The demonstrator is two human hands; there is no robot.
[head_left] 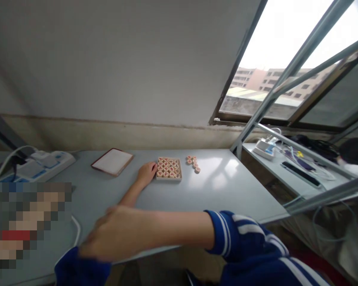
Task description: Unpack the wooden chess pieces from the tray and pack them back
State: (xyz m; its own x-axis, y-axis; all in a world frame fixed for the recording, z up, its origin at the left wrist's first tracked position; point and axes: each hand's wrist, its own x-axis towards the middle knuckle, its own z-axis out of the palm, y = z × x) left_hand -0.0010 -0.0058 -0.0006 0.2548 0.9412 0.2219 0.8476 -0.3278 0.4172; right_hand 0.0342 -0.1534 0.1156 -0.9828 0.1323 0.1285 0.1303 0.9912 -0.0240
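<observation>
A shallow square box [169, 179] holds rows of round wooden Chinese chess pieces [166, 174] with red characters. My left hand [146, 173] lies at the box's left wall, its fingers curled against that side. Several loose chess pieces [193, 162] form a small group to the right of the box. Across the front, my right arm reaches over to the left, and my right hand [113, 232] is on the cuff of my blue left sleeve [83, 267], fingers closed and blurred. A flat white tray-like lid with a brown rim [111, 161] rests left of the box.
A grey desk [167, 198] stands against the wall. Power strips with cables [47, 163] sit at its left end. Metal bunk-frame bars [256, 115] rise at the right, before a window. Beyond them, another desk bears a phone [300, 174] and a power strip [264, 149].
</observation>
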